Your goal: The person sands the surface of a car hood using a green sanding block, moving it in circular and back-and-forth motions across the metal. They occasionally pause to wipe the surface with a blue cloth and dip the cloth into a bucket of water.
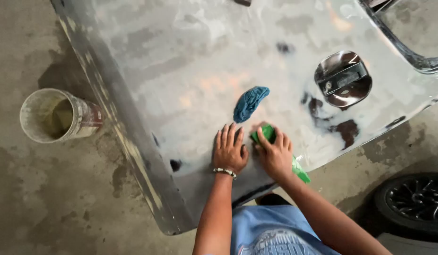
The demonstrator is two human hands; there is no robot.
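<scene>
From the head camera, a green sanding block (267, 133) is showing as a small bright patch on a large grey car body panel (181, 61), near the panel's lower edge and just below a crumpled blue rag (250, 102); only its upper end is peeking out from under the fingers, so its full shape is hard to tell. The right hand (274, 153) is lying over the block with fingers curled down around it, gripping it against the dull, patchy surface, the forearm running back toward the blue shirt (271, 231). A strip of green plastic (300, 170) is trailing out beside the right wrist. The left hand (229, 150) is resting flat on the panel just beside the right one, fingers spread and straight, holding nothing, with a beaded bracelet (225, 172) sitting at the wrist. A recessed door handle cup (342, 79) is lying well off to the right on the panel, a dirty bucket (56, 115) is standing on the concrete floor (48, 198) to the left, and a black wheel (415, 203) is showing at the lower right.
</scene>
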